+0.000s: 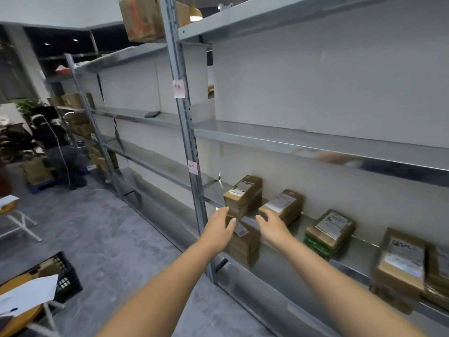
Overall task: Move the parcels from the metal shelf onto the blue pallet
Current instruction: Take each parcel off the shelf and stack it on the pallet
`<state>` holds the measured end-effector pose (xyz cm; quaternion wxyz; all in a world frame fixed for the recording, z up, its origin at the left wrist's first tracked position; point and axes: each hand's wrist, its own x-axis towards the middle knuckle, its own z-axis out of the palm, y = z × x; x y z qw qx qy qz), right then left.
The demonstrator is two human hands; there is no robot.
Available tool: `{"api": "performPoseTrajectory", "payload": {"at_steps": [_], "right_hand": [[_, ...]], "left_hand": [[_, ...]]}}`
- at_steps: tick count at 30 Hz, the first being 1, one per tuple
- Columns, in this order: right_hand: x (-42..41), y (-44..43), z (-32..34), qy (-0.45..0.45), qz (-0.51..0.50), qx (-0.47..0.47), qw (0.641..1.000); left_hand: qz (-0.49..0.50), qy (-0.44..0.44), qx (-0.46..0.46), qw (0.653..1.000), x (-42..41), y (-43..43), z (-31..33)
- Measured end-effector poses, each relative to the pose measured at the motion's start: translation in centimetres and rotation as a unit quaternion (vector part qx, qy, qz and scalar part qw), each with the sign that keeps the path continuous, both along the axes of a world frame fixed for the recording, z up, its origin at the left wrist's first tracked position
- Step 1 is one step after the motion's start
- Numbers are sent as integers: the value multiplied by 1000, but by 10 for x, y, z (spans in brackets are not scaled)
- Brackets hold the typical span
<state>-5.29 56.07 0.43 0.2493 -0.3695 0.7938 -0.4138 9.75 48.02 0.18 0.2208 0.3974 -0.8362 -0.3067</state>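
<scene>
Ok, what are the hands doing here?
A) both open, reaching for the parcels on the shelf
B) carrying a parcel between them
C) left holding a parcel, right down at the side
A: the left hand and right hand reach toward the parcels on the shelf with fingers spread, and neither holds anything.

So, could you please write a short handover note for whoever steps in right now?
Left hand open, right hand open; both reach toward the leftmost parcel on the metal shelf, no grip yet.
Other parcels sit to its right, a lower parcel on the level below.
A blue pallet with boxes shows far left.
Left to do: carry all these over.
</scene>
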Motion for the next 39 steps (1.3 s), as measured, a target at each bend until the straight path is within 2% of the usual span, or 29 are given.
{"api": "performPoseTrajectory", "payload": {"at_steps": [5,13,17,20,23,29,34,39], "right_hand": [[-26,-69,-10,-23,-48,-20,998],[-65,-200,-54,-90,-127,12,988],[-88,-257,-76,-111,-202,18,973],[-103,-289,-96,-160,-246,32,956],[-114,-313,-117,-216,-281,55,934],[-123,-340,-141,-289,-313,-106,898],[-116,-342,-144,-389,-326,-179,843],[-102,-327,-124,-408,-310,-172,841]], "left_hand": [[3,14,36,999,-26,-81,-28],[-8,17,113,993,-79,-241,-64],[-31,5,159,987,-108,-309,-78],[-55,-13,215,975,-138,-344,-93],[-85,-22,270,959,-170,-365,-111],[-96,1,369,924,-211,-370,-141],[-51,83,532,841,-204,-356,-147],[-66,128,534,833,-182,-339,-124]]}}
